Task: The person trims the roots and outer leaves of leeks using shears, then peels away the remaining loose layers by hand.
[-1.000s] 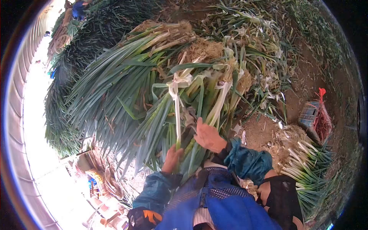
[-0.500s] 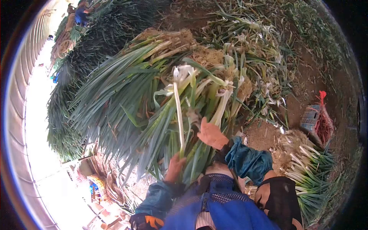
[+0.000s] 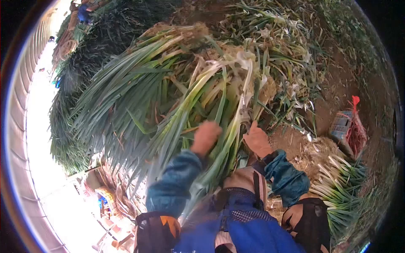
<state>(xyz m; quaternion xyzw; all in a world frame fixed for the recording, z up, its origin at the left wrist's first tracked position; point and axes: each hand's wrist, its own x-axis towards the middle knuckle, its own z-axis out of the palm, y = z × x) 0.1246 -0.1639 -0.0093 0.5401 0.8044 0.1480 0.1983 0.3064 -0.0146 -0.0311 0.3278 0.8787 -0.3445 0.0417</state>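
A heap of long green onions (image 3: 122,95) lies in front of me, leaves toward the left and roots at the top. My left hand (image 3: 206,137) is over the leaves in the middle of the heap, its curled fingers blurred. To its right, my right hand (image 3: 257,141) is closed around a slim metal tool (image 3: 244,114), thumb pointing up, most of the tool hidden or blurred. Beside that hand, a green onion with a pale stalk (image 3: 247,80) lies at a slant, its leaves trailing down toward my lap.
Stripped leaves and peelings (image 3: 287,63) litter the ground at the upper right. Cleaned green onions (image 3: 341,185) lie in a row at the right, near a box with a red net bag (image 3: 356,137). A darker stack of greens (image 3: 80,97) and another person (image 3: 84,13) are at the left.
My left hand has let go of the peeled white stalk and moved up and right across the leaves. My right hand has shifted right with the tool.
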